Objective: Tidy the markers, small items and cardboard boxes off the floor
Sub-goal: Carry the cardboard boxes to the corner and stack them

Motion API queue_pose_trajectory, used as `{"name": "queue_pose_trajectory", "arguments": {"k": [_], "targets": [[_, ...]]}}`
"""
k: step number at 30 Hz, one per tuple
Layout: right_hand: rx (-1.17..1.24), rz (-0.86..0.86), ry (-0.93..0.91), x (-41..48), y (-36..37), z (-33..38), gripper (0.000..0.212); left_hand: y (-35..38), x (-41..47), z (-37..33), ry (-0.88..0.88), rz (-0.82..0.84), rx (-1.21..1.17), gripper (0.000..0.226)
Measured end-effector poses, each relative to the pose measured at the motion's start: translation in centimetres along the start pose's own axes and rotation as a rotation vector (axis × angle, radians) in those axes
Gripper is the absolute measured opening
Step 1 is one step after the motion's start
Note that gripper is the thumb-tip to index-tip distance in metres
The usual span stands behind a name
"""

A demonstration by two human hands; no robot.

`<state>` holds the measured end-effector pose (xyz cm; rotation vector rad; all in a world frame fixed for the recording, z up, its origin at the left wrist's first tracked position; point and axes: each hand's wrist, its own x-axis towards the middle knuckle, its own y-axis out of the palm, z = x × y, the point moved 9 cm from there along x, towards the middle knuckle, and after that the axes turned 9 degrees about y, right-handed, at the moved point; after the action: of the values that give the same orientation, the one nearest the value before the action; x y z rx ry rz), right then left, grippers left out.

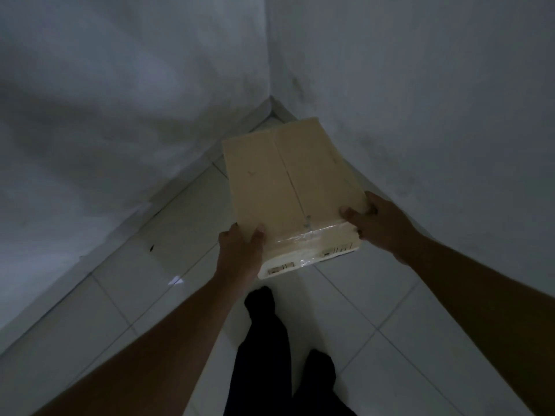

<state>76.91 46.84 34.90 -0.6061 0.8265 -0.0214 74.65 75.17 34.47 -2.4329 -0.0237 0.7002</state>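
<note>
Fingers (259,232) of the left hand (240,250) and right hand (380,225) curl round the near corners of the cardboard box (285,181), one each side, likely to keep it level. It juts ahead of them toward the wall corner (271,106), seemingly lifted above the tiled floor (186,211).

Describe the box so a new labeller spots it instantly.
Start where two grey walls meet the tiled floor. Before that corner, the left hand and right hand grip a box by its near corners. It is the only tan thing, with clear tape across its near end.
</note>
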Motion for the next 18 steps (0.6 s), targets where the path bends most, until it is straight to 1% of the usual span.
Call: {"name": "queue_pose_trajectory", "arguments": {"k": [3, 5, 8, 13, 15, 18], "targets": [[0.016, -0.022, 0.028, 3.7, 0.4, 0.9, 0.056, 1.2, 3.8, 0.5, -0.008, 0.073, 0.002, 0.045], [0.063, -0.024, 0.037, 6.4, 1.1, 1.7, 0.054, 1.9, 6.5, 0.9, 0.014, 0.121, -0.051, 0.041], [0.080, -0.016, 0.039, 10.5, 2.4, 2.6, 0.053, 2.9, 9.9, 1.9, -0.002, 0.156, -0.105, 0.034], [0.103, -0.076, 0.042, 15.6, 4.3, 1.9, 0.049, 5.1, 13.9, 3.3, -0.071, 0.168, -0.197, 0.036], [0.150, -0.088, 0.044, 18.0, 4.8, 1.9, 0.048, 6.1, 15.8, 4.0, -0.110, 0.164, -0.191, 0.034], [0.192, -0.058, 0.024, 21.8, 6.2, 2.6, 0.051, 7.2, 19.0, 5.3, -0.180, 0.118, -0.246, 0.037]]}}
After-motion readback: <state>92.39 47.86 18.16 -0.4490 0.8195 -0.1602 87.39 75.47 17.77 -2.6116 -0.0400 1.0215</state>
